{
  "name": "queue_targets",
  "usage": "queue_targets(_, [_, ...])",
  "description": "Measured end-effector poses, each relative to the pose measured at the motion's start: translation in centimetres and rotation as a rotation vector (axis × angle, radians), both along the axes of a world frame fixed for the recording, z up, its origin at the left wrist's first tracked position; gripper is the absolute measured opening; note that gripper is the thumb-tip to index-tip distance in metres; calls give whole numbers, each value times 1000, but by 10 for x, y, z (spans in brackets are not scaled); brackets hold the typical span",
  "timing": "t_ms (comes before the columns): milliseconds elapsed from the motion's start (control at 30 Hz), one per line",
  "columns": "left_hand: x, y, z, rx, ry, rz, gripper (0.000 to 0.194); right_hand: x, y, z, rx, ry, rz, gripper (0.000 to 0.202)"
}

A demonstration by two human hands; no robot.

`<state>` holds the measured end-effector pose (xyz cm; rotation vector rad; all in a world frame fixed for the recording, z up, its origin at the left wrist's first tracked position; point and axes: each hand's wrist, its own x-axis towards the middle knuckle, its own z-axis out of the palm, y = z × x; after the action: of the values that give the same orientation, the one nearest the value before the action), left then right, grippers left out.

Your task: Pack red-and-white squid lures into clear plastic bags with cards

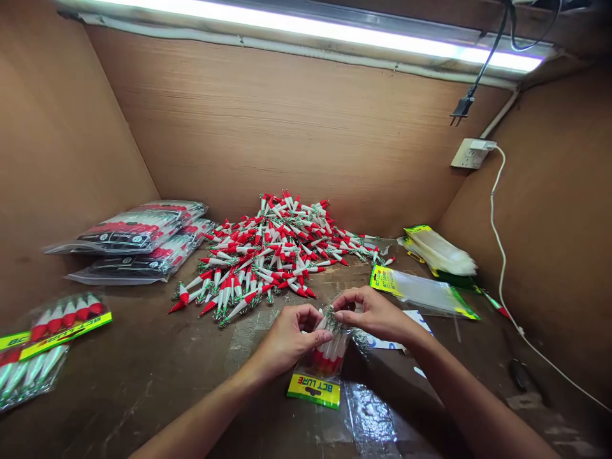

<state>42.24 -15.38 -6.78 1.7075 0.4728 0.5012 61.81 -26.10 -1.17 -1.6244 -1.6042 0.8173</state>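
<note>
Between my hands is a clear plastic bag of red-and-white fishing lures point(329, 354), its yellow-green header card point(313, 390) pointing toward me. My left hand point(295, 335) pinches the bag's far end from the left, thumb on top. On the other side, the fingers of my right hand point(373, 313) are closed at the same end, by the lures' green wire hooks point(331, 315). Exactly what each fingertip grips there is partly hidden. Just beyond my hands lies a big heap of loose red-and-white lures point(277, 248).
Filled lure bags point(67, 331) lie at the left, with larger packed bags point(138, 239) stacked behind them. Flat bags with yellow headers point(425, 290) lie at the right. A white cord point(497, 223) runs down the right side from an outlet point(471, 153); a black plug point(462, 107) hangs above.
</note>
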Motion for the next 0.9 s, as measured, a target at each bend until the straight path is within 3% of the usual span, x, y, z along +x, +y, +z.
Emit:
queue_targets(367, [1,-3,-4,-145,10,-21,31,1,4,-11,-64,-7,-49,16])
queue_targets(667, [0,-9,-2,-172,52,16,35,3,6,-22,-185,233,-40,15])
queue_targets(900, [3,-12,-5,-252,0,28,39,0,7,-19,-192,272,-107,12])
